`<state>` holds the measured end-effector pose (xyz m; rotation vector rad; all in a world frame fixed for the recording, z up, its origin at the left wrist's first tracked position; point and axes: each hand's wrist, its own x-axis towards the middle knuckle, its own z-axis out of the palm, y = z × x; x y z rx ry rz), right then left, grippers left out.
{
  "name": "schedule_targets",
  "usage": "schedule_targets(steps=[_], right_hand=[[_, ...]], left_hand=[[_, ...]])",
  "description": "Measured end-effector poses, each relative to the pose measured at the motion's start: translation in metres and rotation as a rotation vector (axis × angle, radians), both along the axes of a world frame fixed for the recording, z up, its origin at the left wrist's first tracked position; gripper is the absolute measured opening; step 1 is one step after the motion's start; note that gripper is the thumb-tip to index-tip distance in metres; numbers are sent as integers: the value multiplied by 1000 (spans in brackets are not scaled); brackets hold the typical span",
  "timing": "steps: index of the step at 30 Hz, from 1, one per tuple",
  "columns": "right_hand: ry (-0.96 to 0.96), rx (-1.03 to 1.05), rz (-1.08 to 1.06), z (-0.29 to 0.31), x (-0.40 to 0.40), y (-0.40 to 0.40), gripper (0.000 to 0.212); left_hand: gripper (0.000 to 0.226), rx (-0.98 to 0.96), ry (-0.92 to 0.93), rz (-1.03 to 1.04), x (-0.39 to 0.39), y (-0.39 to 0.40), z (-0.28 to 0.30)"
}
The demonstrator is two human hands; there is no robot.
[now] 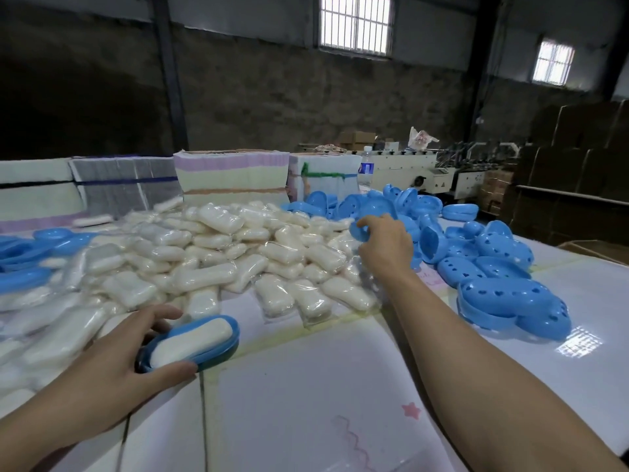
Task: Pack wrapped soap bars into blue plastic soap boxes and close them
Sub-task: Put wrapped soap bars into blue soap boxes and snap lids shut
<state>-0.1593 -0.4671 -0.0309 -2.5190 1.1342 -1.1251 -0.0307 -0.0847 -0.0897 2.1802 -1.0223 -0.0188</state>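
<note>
My left hand (119,366) grips an open blue soap box base (218,349) on the table, near the front left. A white wrapped soap bar (190,342) lies inside it, with no lid on top. My right hand (384,243) reaches far across the table and pinches a blue box piece (359,230) at the edge of the blue pile. A big heap of wrapped soap bars (204,257) spreads between the two hands.
Loose blue box halves (493,264), several with heart-shaped holes, lie at the right and far middle. More blue pieces (27,253) sit at the far left. Bundled stacks (231,175) stand behind the soaps, a water bottle (366,172) beside them. White sheets cover the table (323,403).
</note>
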Motion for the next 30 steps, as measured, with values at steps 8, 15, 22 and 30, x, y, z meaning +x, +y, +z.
schedule_targets(steps=[8,15,22,30], right_hand=[[-369,527,372,7,7,18,44],[-268,305,275,8,6,26,45],[-294,320,554,12,11,48,31],[-391,332,623,14,12,63,44]], left_hand=[[89,-8,-19,-17,-4,0,3],[87,-25,-12,-29,-9,-2,8],[72,-21,5,-36,-15,-2,10],[60,1,-42,-14,-18,-5,10]])
